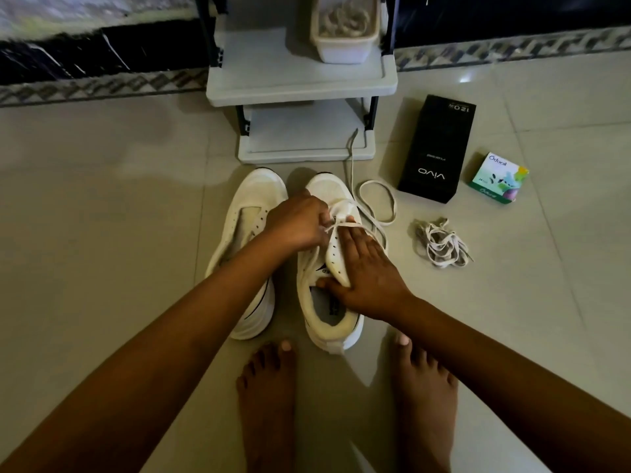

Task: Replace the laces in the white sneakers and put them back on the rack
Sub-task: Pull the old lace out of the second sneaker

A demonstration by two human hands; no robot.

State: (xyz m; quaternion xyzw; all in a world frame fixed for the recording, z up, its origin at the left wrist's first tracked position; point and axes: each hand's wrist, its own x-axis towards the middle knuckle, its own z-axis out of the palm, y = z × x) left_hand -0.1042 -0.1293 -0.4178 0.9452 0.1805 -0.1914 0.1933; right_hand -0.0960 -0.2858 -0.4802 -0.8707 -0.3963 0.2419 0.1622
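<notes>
Two white sneakers are set side by side on the floor (102, 206), glossy pale tile, toes towards the rack (300, 80). The rack is grey moulded plastic, two flat shelves on dark posts. A pale rectangular tub (345, 46) holding coiled cord is stood on its upper shelf.

Unlaced sneaker (246, 233): smooth white upper, eyelet rows bare, thick white sole with a dark line along the side. Second sneaker (333, 322): same build, padded cream collar, dark print on the insole; only the eyelets nearest the toe are threaded.

Lace (374, 181): flat, off-white. One end is run up to the rack's lower shelf, and a loop is laid on the tile beside the toe. A loose lace bundle (440, 244), flat, tangled and greyish, is left to the right, apart from the shoe.

Left hand (297, 223): brought across over the second sneaker's forefoot, fingers curled, lace pinched at the eyelets. Right hand (368, 278): laid along the shoe's outer eyelet flap, fingers straight and flat on top, thumb tucked under the flap edge, so the flap is clamped between them. Both forearms are extended forward.

A tall matte black carton (437, 148) marked "vivo" and a small green box (498, 177) are placed right of the rack. Bare feet (269, 397) are planted just behind the heels.
</notes>
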